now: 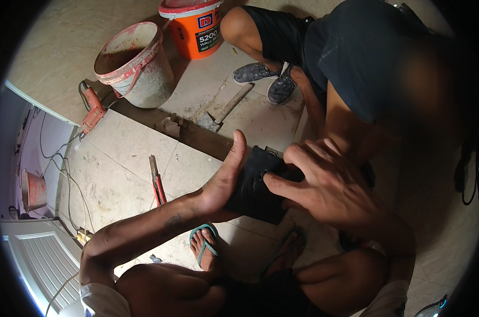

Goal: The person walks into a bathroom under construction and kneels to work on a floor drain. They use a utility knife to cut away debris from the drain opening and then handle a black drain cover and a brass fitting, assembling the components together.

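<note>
At the far left, a red power tool (93, 112) is lying on the tiled floor (118, 174), and a dirty white bucket (136, 66) is standing beyond it. Nearer, a red-handled cutter (156, 182) is lying on the tiles. The left hand (222, 182) is cupping a black folded sheet (255, 185) at centre, thumb raised. The right hand (324, 185) is pressing spread fingers (282, 182) onto it. Another person is crouching at the far right.
</note>
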`<state>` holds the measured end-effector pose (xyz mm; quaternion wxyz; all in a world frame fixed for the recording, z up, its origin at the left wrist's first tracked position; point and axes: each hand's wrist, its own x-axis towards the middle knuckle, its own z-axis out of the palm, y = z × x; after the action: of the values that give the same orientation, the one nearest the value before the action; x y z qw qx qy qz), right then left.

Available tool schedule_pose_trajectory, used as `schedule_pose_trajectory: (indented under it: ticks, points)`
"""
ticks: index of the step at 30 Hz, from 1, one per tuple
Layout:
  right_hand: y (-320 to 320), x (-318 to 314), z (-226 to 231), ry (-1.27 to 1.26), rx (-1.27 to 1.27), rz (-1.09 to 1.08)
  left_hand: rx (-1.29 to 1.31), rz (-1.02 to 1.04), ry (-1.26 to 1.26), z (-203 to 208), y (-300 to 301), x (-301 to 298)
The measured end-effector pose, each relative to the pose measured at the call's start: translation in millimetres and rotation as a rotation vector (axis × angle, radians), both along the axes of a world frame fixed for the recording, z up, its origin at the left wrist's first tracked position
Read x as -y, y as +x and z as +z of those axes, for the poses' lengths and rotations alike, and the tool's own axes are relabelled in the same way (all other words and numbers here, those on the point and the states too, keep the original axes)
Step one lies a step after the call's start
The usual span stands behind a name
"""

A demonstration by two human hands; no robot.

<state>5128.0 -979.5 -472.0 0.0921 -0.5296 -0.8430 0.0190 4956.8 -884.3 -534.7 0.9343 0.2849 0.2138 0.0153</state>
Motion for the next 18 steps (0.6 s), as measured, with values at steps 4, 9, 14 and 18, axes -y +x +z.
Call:
schedule_pose_trajectory:
  ticks: [4, 9, 14, 18]
  points:
    - [2, 0, -4, 0.035, 0.056, -0.019, 0.033, 0.035, 0.001, 7, 2, 1]
    - [2, -4, -4, 0.089, 0.002, -0.019, 0.042, 0.071, 0.017, 9, 3, -2]
    - [18, -13, 0, 0.142, -0.040, 0.183, 0.016, -0.035, 0.069, 7, 4, -6]
    - [18, -14, -7, 0.095, -0.032, 0.229, -0.080, -0.129, 0.070, 5, 7, -12]
